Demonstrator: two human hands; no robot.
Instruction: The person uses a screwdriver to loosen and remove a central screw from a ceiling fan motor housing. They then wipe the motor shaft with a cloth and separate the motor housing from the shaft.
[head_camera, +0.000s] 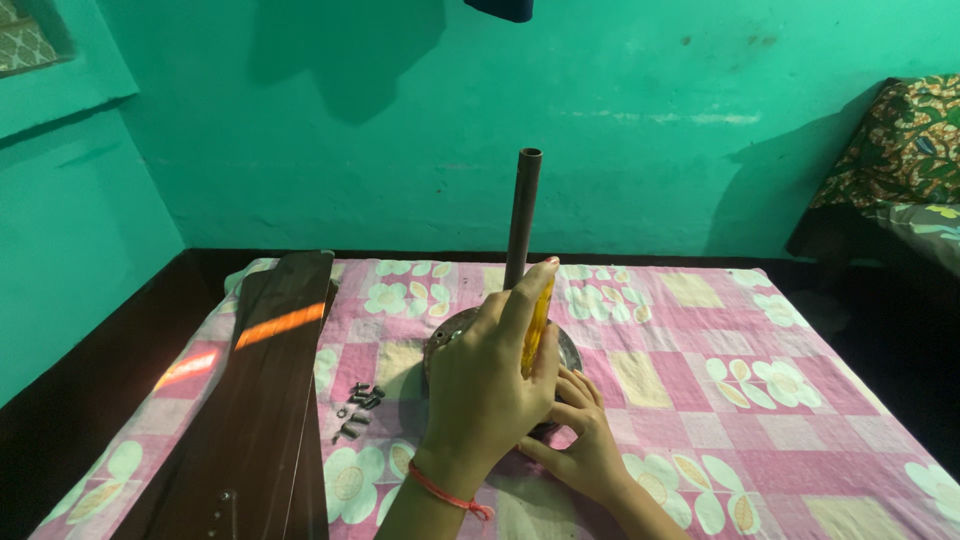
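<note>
The room has green painted walls and a dark floor, and on the floor lies a pink checked cloth (700, 400) with white and yellow flower squares. No bowl or box is on the cloth; the small dark screws (358, 408) lie loose in a little group directly on it, just left of the hands.

Further left, long dark brown fan blades (262, 400) are stacked on each other and reach from the far edge of the cloth to the near edge. At the right edge of the view, well apart from the work, is some bedding with a leaf pattern (905, 140).

In the middle of the cloth sits a round fan motor (452, 335) of dull grey metal. Most of it is hidden behind the hands, so only parts of its rim show. From its centre a dark brown rod (522, 215) stands upright, hollow at the top.

The left hand (490, 385), with a red thread on the wrist, lies over the motor. Its fingers are pressed together around a screwdriver with yellow handle (537, 325), which stands almost upright just beside the rod; the tip is hidden. The right hand (585, 440) rests low against the near right side of the motor, fingers close together and bent, touching its edge.
</note>
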